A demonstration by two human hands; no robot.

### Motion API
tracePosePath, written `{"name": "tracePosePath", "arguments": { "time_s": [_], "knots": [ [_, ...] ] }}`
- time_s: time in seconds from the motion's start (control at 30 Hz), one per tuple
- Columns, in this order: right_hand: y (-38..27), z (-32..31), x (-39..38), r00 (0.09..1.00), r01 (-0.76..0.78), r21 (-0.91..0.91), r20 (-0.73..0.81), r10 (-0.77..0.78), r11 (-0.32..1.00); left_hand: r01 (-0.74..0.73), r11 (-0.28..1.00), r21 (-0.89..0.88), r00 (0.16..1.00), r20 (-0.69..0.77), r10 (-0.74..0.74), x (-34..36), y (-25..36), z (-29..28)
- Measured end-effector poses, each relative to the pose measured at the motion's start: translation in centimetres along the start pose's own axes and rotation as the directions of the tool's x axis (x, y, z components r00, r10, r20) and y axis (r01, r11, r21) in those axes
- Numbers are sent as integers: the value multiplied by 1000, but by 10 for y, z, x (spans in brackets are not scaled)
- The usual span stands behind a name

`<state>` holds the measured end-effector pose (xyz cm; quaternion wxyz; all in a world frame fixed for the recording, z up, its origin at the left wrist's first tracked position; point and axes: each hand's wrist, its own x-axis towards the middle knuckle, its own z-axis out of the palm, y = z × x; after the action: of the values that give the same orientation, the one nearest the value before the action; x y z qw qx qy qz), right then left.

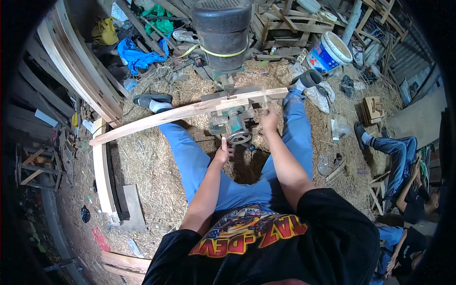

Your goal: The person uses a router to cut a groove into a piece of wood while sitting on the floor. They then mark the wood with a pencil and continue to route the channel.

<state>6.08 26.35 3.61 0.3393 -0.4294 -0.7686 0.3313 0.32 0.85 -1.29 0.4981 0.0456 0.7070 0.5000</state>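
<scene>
Long pale-yellow curved wooden slat (pixel 180 114): light, bare grain. Small machine with green metal body (pixel 231 121), black drum-shaped motor housing (pixel 222 23) banded yellow. Round plastic bucket (pixel 328 53): white with blue and red. Crumpled cloth (pixel 137 54): bright blue. Straw-coloured shavings cover the floor (pixel 152 166).

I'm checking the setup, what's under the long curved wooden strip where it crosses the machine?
The long curved strip lies across the green machine's table, a handwheel below. The actual contact surface is covered by the strip.

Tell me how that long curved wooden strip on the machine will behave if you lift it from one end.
The wooden strip is long and thin, so it will probably flex and droop at the far end. It looks light for its length. The right hand steadies it near the machine; most of it overhangs leftward, so it may tip that way.
</scene>
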Motion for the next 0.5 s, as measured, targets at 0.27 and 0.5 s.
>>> {"name": "tracePosePath", "arguments": {
  "time_s": [0.27, 0.5],
  "knots": [
    [4, -13, -22, 959, 67, 146, 265, -105, 987, 80, 996, -32, 992, 105, -77, 16, -8, 2],
    [-48, 15, -23, 825, 195, 224, 489, -283, 955, 60, 998, 17, 998, 27, -60, -8, 8, -3]
  ]
}}
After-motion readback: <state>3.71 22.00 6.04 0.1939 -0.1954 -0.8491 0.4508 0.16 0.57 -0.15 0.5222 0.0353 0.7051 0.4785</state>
